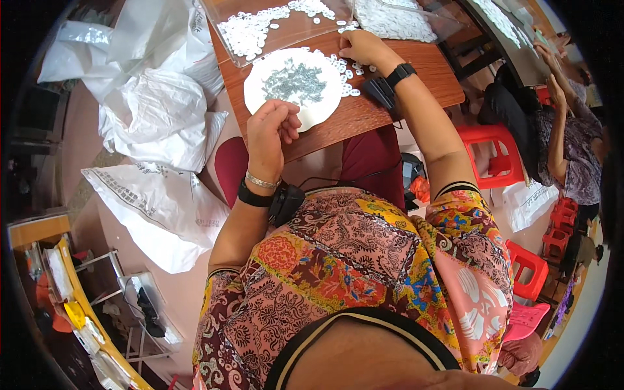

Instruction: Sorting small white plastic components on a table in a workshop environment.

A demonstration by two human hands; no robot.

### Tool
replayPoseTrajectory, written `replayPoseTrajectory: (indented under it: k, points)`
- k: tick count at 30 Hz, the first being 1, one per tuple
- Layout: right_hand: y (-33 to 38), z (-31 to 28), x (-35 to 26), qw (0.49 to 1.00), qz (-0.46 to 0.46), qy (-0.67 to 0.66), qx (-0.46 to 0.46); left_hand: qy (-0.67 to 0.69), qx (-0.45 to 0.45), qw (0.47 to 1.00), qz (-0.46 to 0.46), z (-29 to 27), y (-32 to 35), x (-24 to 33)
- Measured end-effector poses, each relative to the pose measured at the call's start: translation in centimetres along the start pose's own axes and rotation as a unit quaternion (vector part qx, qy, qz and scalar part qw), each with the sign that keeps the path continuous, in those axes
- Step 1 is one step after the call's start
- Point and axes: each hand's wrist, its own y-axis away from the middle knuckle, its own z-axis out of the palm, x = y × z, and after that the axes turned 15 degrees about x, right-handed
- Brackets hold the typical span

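Observation:
A round white plate [255, 99] on the wooden table holds a spread of small dark grey metallic-looking pieces [294, 82]. My left hand [274, 127] is over its near left rim with the fingers curled in; whatever they hold, if anything, is too small to make out. Right of the plate lie loose small white oval pieces [350, 92] with slots. At their far end my right hand [365, 52] reaches down, fingertips pinched together among them; what sits between the tips is hidden.
A clear tray [242, 60] of more white pieces stands behind the plate, and another heap [393, 23] lies at its right. A black object [379, 94] rests by my right wrist. White sacks [153, 117] crowd the left floor; a red stool [494, 156] and another person [565, 130] are at the right.

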Motion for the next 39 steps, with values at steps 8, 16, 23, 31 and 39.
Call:
replayPoseTrajectory:
  k: [8,16,23,31,39]
  points:
    - [2.1,-1.9,-1.8,0.986,-0.076,-0.134,0.061,-0.021,-0.011,1.000,0.005,0.1,-0.3,-0.3]
    - [8.9,-4.8,-11.3,0.916,-0.155,-0.355,-0.107,-0.043,-0.043,0.998,-0.023,0.6,-0.2,-0.2]
    - [8.9,-3.8,-12.1,0.904,-0.119,-0.396,-0.112,-0.042,-0.065,0.997,-0.014,0.2,-0.5,-0.3]
    - [9.1,-3.0,-12.3,0.895,-0.095,-0.419,-0.120,-0.050,-0.070,0.996,-0.019,0.0,-0.5,0.0]
    - [10.4,-2.8,-12.7,0.912,-0.124,-0.387,-0.052,0.070,-0.003,0.997,-0.035,-1.2,-0.7,0.0]
